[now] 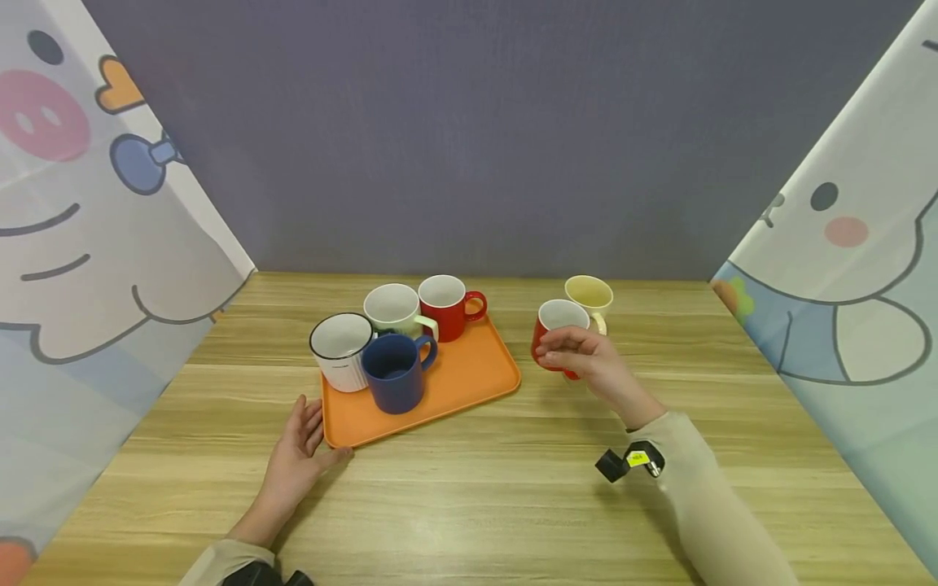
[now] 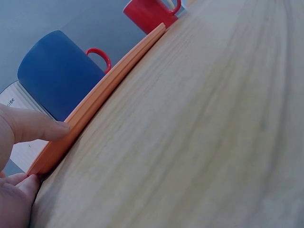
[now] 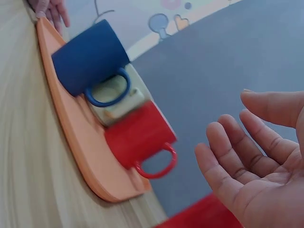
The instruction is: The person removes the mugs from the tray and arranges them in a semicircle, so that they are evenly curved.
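Fingers relaxed, your left hand (image 1: 293, 456) braces the orange tray (image 1: 476, 370) at its near-left corner, likely against sliding. Your loose, empty right hand (image 1: 604, 370) hangs beside the red mug (image 1: 558, 317) off the tray's right edge, contact unclear.

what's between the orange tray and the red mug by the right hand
Only a narrow strip of bare wooden table lies between the orange tray and that red mug; the head view shows it.
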`<state>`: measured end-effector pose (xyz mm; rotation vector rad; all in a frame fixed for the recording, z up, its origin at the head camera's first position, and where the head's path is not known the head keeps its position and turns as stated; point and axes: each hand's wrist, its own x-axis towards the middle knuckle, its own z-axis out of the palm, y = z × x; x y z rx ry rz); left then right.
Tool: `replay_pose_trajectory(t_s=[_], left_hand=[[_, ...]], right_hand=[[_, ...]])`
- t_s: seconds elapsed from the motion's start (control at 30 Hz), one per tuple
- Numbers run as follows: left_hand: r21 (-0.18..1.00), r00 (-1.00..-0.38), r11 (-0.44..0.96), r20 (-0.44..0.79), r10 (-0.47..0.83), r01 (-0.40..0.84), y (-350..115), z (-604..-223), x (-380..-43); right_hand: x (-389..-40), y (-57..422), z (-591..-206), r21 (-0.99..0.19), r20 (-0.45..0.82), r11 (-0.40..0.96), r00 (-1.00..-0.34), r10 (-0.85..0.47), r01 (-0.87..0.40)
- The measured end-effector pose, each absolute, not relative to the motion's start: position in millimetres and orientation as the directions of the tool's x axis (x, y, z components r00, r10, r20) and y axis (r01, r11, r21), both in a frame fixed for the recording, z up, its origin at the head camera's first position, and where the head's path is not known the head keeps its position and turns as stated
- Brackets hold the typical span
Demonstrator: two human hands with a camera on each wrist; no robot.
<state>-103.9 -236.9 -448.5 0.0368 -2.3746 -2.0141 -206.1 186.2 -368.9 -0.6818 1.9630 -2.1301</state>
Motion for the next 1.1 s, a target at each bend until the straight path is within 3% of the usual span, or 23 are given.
replay_pose_trajectory(t_s=[0.1, 0.43, 1.1], left_hand=[[0.987, -0.999, 0.16, 0.004, -0.036, -0.002, -237, -449, -104], [0.987, -0.999, 0.159, 0.003, -0.039, -0.003, -238, -449, -105], [0.989, -0.999, 0.145, 0.017, -0.038, 0.012, -237, -446, -103]], right_hand=[[-210, 175, -374, -0.973, 0.219, -0.161, -0.866, -0.449, -0.163], [-217, 146, -391, -0.986, 0.153, -0.017, -0.868, -0.472, -0.165], [-236, 87, -409, -0.998, 0.03, 0.026, -0.867, -0.497, -0.049]])
